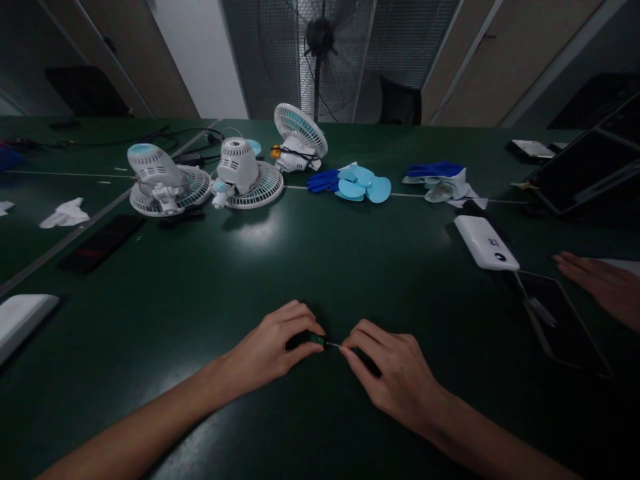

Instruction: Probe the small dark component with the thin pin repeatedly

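Between the thumb and fingers of my left hand (283, 338) is a small green circuit board (317, 339), resting low over the green table (320, 267). A thin light-coloured piece (333, 344), a wire or a pin, runs from the board's right end. The fingertips of my right hand (387, 363) pinch the other end of it. My fingers cover part of the board, and the thin piece is too small to make out fully.
Small white fans (255, 183) stand at the back left. Light-blue fan blades (363, 184) and work gloves (440, 179) lie farther back. At right are a white device (486, 243), a dark panel (565, 320) and another person's hand (603, 283). A phone-like dark slab (103, 243) lies left.
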The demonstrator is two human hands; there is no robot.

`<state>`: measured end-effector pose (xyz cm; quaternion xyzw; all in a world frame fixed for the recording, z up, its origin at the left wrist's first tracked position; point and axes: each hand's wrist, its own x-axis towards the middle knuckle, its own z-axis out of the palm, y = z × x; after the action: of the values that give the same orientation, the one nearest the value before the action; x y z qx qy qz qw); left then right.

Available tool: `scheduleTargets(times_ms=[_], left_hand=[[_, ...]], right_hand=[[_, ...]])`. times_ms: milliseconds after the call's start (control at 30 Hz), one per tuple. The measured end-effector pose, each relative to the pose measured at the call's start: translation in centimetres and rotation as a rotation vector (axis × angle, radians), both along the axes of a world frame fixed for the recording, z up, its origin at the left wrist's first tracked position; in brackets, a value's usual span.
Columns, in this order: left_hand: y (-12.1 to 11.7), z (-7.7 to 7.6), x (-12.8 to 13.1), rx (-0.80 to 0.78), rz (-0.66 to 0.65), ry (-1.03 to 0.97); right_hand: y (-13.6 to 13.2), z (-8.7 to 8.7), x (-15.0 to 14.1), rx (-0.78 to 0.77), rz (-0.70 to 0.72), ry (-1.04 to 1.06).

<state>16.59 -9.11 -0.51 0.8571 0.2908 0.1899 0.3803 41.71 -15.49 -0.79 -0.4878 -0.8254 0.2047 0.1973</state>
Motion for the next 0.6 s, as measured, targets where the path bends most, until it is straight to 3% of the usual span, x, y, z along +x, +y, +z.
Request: scheduleTargets(times_ms=[600], left_hand=[[0.0,0.3,0.1,0.025,-0.04,0.002]], right_hand=[[0.1,-0.2,-1.5,0.071,-0.008,0.078]])
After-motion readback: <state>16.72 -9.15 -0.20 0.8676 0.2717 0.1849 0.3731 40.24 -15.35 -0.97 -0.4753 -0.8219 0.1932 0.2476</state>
